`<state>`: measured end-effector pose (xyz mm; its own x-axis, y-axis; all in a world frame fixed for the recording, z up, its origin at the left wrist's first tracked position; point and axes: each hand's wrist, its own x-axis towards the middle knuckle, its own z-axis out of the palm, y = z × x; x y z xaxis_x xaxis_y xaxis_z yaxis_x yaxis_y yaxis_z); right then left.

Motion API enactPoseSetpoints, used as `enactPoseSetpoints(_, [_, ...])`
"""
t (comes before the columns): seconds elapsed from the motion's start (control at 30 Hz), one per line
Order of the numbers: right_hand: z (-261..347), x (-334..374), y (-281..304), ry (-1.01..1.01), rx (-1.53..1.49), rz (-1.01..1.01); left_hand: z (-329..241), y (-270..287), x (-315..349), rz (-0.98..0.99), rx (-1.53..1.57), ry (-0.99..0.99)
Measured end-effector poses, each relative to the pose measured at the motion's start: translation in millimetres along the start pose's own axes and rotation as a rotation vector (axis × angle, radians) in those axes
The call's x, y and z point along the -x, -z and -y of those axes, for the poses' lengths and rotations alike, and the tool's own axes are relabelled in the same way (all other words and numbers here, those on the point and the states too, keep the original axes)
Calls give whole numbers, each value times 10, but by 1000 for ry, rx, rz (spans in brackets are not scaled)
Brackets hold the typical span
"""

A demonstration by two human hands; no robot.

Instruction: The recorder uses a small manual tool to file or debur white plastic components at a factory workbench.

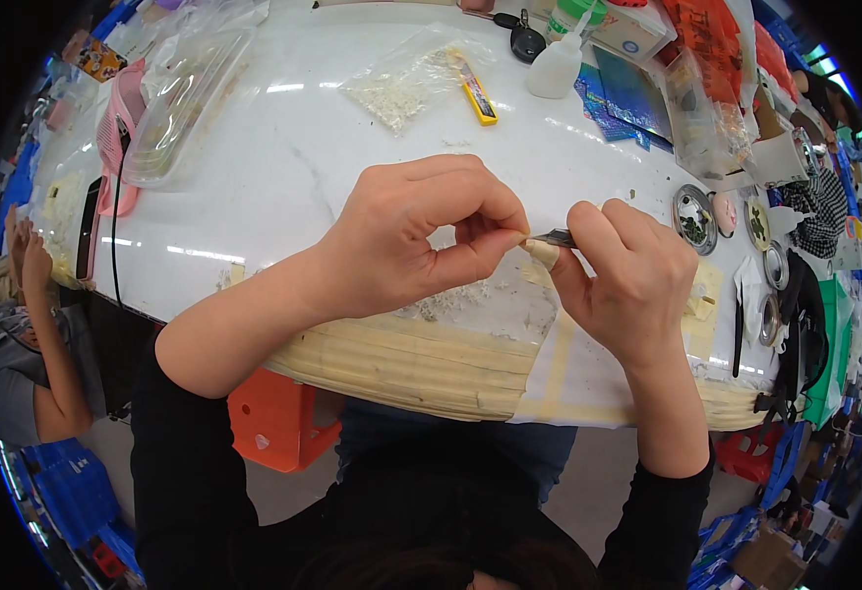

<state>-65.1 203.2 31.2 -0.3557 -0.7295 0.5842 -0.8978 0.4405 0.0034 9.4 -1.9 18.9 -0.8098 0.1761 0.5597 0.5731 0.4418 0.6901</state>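
Observation:
Above the near part of the white table (283, 147), both my hands meet at their fingertips. My left hand (431, 231) is closed in a pinch, thumb against forefinger, on something too small to make out. Between the thumb and fingers of my right hand (632, 275) is a small, flat, dark blade (555, 237), its tip touching or almost touching the left pinch. Beige tape (543, 254) wraps the tip of my right thumb. Below the hands, small whitish bits (455, 300) lie scattered on the table.
Beige tape strips (401, 364) cover the table's near edge. Farther back lie a plastic bag of white bits (391, 98), a yellow case (477, 93) and a white squeeze bottle (557, 67). Round tins (694, 218) stand right; a clear lid (190, 108) and another person's hands (29, 256) are left.

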Motion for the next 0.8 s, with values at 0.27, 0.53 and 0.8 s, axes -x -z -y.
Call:
enactPoseSetpoints(0.27, [-44, -5, 12, 28, -61, 21, 0, -18, 4, 1, 6, 1])
enactPoseSetpoints(0.53, [-17, -12, -3, -82, -277, 92, 11, -3, 6, -29, 57, 62])
enactPoseSetpoints(0.8, [-7, -35, -2, -316, -699, 35, 48, -3, 31, -34, 487, 400])
